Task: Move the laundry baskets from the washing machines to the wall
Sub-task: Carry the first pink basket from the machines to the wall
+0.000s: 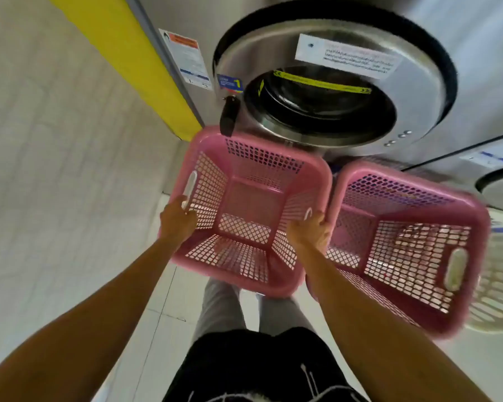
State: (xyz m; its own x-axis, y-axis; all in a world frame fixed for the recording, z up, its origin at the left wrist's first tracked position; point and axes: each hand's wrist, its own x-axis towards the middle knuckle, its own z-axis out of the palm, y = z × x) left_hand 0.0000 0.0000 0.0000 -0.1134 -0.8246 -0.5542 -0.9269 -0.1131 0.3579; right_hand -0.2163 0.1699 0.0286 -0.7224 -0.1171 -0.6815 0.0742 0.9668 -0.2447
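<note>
Head view, nearest first: a dark garment with white cords point(261, 369) and grey trouser legs point(215, 309) fill the bottom edge above a pale tiled floor point(157, 329). Two bare forearms reach forward from there. The left hand point(177, 220) closes over the left rim of a pink perforated plastic laundry basket point(244, 204), just below its white handle slot, fingers curled inside the wall. The right hand point(311, 232) grips the same basket's right rim, fingers wrapped over the edge, right where it touches a second pink perforated plastic laundry basket point(403, 245). Whether the right hand also pinches that second basket's rim I cannot tell. Both baskets are empty and tilted, open mouths toward the camera; the second one is blurred. A white perforated plastic basket point(496, 300) lies just beyond its right side. Behind the baskets stands a stainless steel front-loading washing machine point(461, 53), its round door point(331, 91) carrying a white label and yellow strip. Farther left run a yellow wall band point(134, 62) and pale wall tiles point(41, 140).
</note>
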